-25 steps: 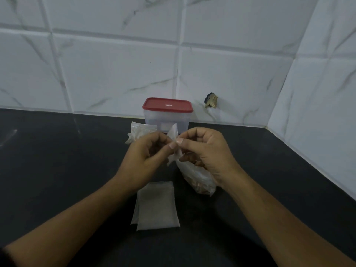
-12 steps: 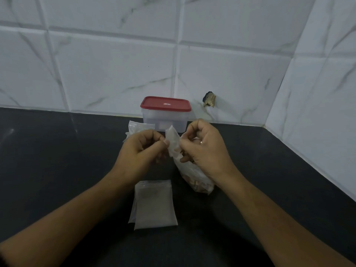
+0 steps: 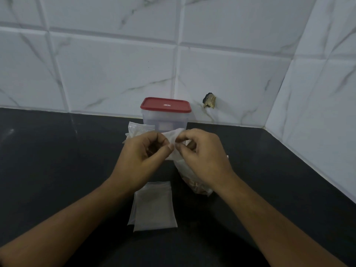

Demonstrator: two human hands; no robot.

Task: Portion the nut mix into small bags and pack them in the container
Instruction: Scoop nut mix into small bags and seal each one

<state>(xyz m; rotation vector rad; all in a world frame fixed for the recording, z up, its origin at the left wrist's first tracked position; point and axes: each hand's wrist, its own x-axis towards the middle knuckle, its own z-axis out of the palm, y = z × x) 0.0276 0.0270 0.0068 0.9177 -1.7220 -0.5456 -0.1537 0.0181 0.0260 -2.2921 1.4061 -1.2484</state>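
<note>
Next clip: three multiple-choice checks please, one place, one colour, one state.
1. Where does the container stand?
A) by the tiled wall
B) at the near edge
C) in a hand
2. What colour is its lid?
A) blue
B) red
C) green
3. What are the left hand and right hand doing?
A) resting flat
B) pinching one small bag
C) lifting the lid

Answers:
1 A, it stands at the back, just before the tiles.
2 B, the lid is plainly red.
3 B, both pinch the bag's top between them.

Small clear bag [image 3: 170, 136] — seemingly empty, upheld
</note>
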